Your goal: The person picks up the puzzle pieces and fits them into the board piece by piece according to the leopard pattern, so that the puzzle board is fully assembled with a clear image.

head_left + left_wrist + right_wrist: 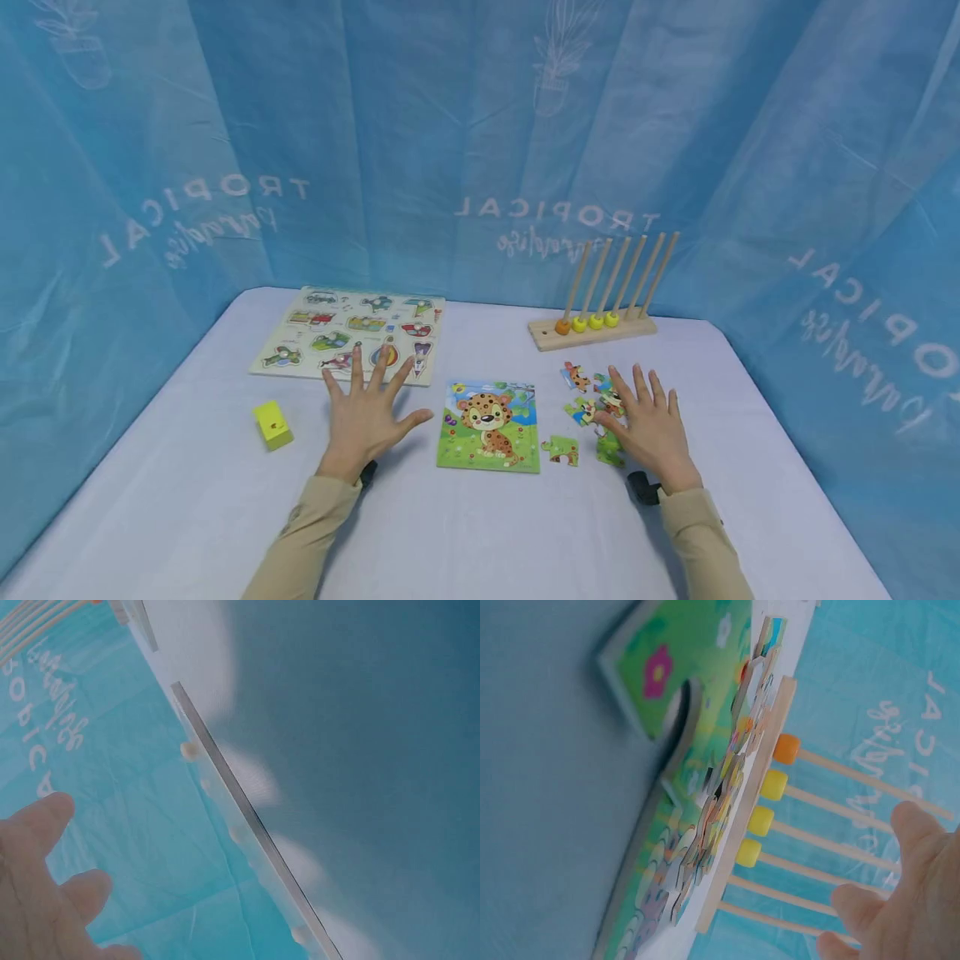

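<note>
With fingers spread, my left hand (365,423) hovers palm down in front of the peg puzzle board (300,321), its fingertips overlapping the near edge in the head view. My right hand (651,425) is also spread, over several loose jigsaw pieces (609,450), and partly covers them. Neither hand holds anything. Between the hands lies a square leopard picture board (487,427). A single green piece (561,450) lies just right of it. The right wrist view shows a green jigsaw piece (660,667) close up, with fingers (915,832) raised beyond.
At the back right stands a wooden rack (592,331) with upright rods, bearing an orange bead (562,327) and yellow beads. A yellow block (272,425) sits left of my left hand. Blue curtains (465,150) enclose the white table (465,533).
</note>
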{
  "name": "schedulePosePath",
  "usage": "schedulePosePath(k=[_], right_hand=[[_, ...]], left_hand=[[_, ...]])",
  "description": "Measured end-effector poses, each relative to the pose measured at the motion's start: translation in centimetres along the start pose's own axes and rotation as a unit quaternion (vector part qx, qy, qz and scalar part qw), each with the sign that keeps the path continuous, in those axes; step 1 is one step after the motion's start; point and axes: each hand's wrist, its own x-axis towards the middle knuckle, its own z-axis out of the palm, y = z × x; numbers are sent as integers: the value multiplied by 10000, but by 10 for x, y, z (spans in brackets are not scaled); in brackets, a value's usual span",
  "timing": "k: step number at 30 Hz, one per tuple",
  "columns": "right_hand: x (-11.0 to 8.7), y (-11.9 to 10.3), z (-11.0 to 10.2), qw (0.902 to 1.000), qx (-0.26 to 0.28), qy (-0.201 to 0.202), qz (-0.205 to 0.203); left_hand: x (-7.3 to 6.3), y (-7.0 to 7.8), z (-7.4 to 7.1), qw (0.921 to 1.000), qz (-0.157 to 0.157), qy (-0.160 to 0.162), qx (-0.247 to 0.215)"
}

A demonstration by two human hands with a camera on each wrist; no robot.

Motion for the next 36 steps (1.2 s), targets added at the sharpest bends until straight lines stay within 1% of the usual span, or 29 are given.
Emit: schedulePosePath(k=[3, 5, 6, 8, 10, 12, 13, 15, 16, 19, 21, 23, 25, 28, 31, 34, 36], right_hand=[[0, 1, 1, 10000, 47, -6, -5], [0, 0, 1, 10000, 83, -17, 5], [0, 0, 1, 9999, 114, -33, 29], [3, -2, 1, 9998, 166, -81, 104], [7, -3, 2, 9996, 200, -154, 143], [15, -6, 3, 9993, 227, -243, 173], [21, -8, 4, 9990, 276, -304, 180], [33, -11, 8, 9981, 411, -431, 130], [41, -13, 11, 9974, 529, -480, 92], [61, -18, 19, 9914, 1111, -699, -20], [71, -21, 25, 9866, 1327, -945, -121], [77, -25, 30, 9848, 1304, -1142, -113], [79, -28, 32, 9864, 1056, -1258, -21], [81, -32, 32, 9898, 716, -1206, 250], [82, -35, 27, 9907, 584, -1120, 507], [81, -32, 21, 9853, 748, -1274, 854], [81, -28, 19, 9780, 1026, -1415, 1135]], left_hand=[[1, 2, 1, 10000, -10, -78, 6], [1, 5, 1, 9997, -20, -259, -32], [1, 8, 0, 9991, -12, -421, -83], [1, 15, -2, 9955, 15, -896, -322], [0, 24, -3, 9871, 57, -1450, -670], [-3, 35, -2, 9764, 135, -1901, -1017], [-4, 40, -2, 9711, 195, -2056, -1194], [-7, 48, 0, 9630, 379, -2245, -1440], [-8, 52, 2, 9602, 499, -2299, -1509], [-12, 59, 6, 9524, 884, -2404, -1656], [-14, 61, 9, 9487, 1073, -2482, -1641], [-17, 62, 12, 9458, 1199, -2537, -1637], [-19, 63, 12, 9439, 1261, -2585, -1620], [-21, 64, 11, 9445, 1302, -2597, -1531], [-20, 65, 8, 9474, 1287, -2580, -1389], [-19, 64, 6, 9482, 1267, -2600, -1316], [-18, 63, 5, 9469, 1264, -2632, -1345]])
